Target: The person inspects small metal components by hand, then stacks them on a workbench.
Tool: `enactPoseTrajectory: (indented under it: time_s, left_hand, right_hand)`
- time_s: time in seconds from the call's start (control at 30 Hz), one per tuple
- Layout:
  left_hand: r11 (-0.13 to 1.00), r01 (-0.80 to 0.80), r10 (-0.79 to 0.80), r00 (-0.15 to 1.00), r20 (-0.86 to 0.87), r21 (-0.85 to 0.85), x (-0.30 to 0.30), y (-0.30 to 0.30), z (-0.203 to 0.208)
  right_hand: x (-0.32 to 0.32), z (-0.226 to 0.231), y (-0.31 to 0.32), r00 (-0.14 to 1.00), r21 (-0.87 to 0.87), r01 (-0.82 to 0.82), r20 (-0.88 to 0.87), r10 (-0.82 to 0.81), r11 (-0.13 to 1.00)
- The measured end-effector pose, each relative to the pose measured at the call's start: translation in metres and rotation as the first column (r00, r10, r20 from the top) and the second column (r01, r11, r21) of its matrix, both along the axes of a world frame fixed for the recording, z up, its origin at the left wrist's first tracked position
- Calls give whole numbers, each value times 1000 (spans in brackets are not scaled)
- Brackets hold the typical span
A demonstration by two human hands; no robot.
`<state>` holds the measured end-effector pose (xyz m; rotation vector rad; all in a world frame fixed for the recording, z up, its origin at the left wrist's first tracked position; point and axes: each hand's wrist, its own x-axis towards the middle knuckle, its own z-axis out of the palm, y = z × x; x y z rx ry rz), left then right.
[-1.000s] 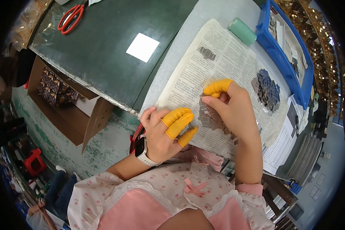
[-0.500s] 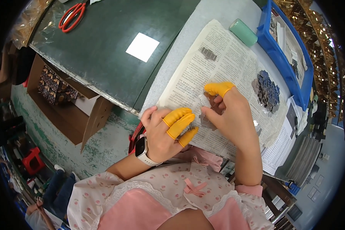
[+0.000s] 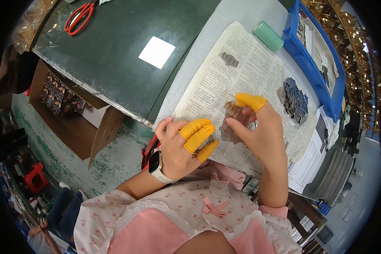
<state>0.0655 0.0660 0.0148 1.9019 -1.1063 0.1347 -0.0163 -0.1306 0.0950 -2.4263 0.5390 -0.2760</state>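
Yellow finger cots cover three fingertips of my left hand [image 3: 178,148]. Its fingers are bent and pressed together around a small bunch of thin metal pieces [image 3: 211,139], only partly visible. My right hand [image 3: 262,129], one yellow cot on its forefinger, hovers over the newspaper [image 3: 207,93] with thumb and forefinger apart; its other fingers curl underneath. Below and beside its thumb lies a patch of flat grey-brown metal pieces [image 3: 229,134], partly covered by the hand. Farther off are a small group of similar pieces [image 3: 230,59] and, to the right, a heap of grey pieces [image 3: 295,101].
A green cylinder [image 3: 268,36] lies near a blue tray [image 3: 302,55] holding more pieces. Red-handled scissors [image 3: 79,19] and a white square sheet [image 3: 157,52] are on the dark green table. An open cardboard box [image 3: 63,125] stands at left; printed papers [image 3: 305,165] lie at right.
My right hand has shifted slightly right, its forefinger moving away from the left hand. More of the patch of metal pieces shows. My left hand stays in place.
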Motion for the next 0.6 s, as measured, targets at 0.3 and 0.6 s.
enactPoseTrajectory:
  time_s: [0.3, 0.6]
  left_hand:
    - [1000, 0, 0, 1000, 4, 4, 0, -1, 2]
    - [1000, -3, 3, 1000, -1, 1, 0, -1, 0]
  right_hand:
    - [4, -2, -3, 980, 128, 115, -178, -91, 985]
    - [5, 5, -15, 976, 225, 148, -189, -105, 963]
